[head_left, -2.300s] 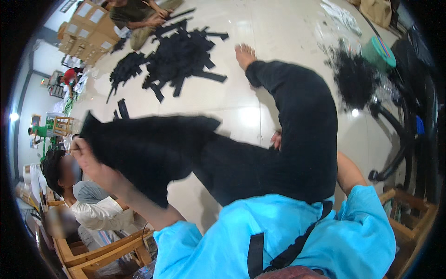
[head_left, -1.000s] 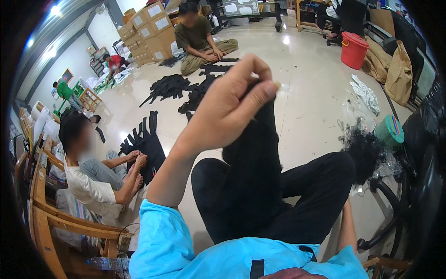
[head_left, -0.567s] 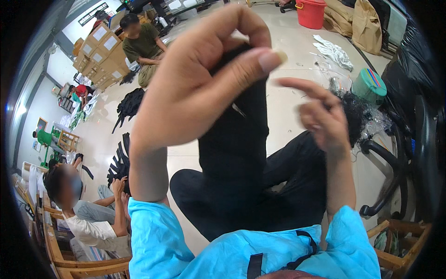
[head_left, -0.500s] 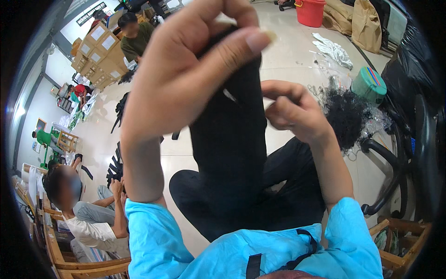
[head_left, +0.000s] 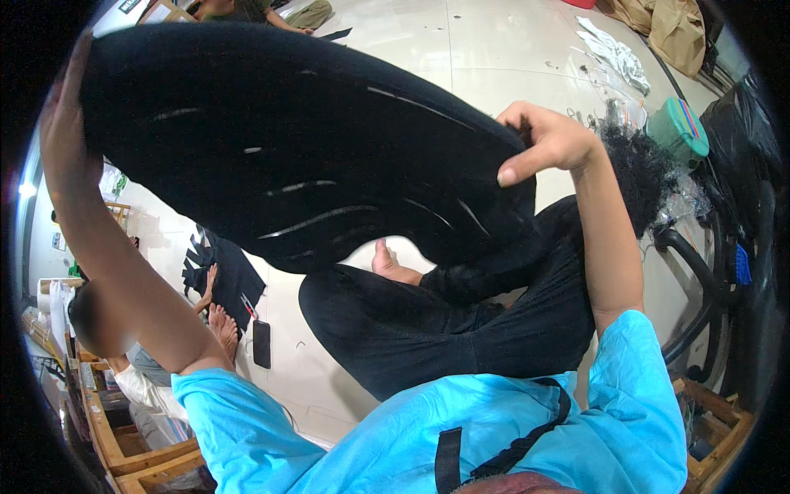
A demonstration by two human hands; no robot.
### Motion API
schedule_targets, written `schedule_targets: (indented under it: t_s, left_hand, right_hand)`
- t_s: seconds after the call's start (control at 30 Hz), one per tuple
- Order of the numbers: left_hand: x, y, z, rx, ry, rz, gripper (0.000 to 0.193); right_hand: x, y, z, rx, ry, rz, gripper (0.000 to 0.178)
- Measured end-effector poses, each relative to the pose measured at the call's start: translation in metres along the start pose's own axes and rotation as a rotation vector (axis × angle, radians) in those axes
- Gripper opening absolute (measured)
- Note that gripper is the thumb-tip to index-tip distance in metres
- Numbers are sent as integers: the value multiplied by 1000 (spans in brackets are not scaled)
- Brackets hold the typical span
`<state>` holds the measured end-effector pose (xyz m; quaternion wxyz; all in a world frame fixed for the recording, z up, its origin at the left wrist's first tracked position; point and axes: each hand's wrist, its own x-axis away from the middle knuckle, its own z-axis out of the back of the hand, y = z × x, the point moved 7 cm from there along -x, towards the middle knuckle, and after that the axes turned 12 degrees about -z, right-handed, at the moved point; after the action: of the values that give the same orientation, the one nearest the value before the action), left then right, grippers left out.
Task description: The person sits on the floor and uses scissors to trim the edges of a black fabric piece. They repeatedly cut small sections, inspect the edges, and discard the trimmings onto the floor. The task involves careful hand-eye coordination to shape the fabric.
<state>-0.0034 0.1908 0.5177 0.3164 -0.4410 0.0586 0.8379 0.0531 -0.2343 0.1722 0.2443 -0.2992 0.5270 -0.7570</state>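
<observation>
A large piece of black cloth (head_left: 313,140) is spread in the air across my lap, with several thin pale streaks on it. Its left end is gripped by my left hand (head_left: 70,132), whose arm reaches far out to the left; some of those fingers are hidden behind the cloth. At the right end, my right hand (head_left: 553,142) pinches the upper edge, thumb in front and fingers behind. Below the cloth are my crossed legs in black trousers (head_left: 411,329), and my bare foot (head_left: 399,267) shows under its lower edge.
Left of me a person sits on the floor beside black cut cloth (head_left: 230,267), scissors (head_left: 248,306) and a phone (head_left: 262,344). On my right are a green bucket (head_left: 681,132), black thread scraps (head_left: 629,177), black tubing (head_left: 695,263) and a wooden stool (head_left: 724,420). White cloth (head_left: 613,53) lies farther off.
The cloth hung narrow and upright between my hands; now it is stretched out wide. My left hand has moved far left and down, my right hand slightly up, taking hold of the right end.
</observation>
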Motion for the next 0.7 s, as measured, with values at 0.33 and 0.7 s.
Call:
schedule_targets:
  t_s: [0.33, 0.7]
  left_hand:
    - [174, -49, -100, 479, 307, 740, 27]
    - [222, 139, -272, 715, -603, 364, 80]
  right_hand:
    - [40, 22, 81, -123, 258, 87, 29]
    - [-32, -24, -61, -395, 95, 123, 24]
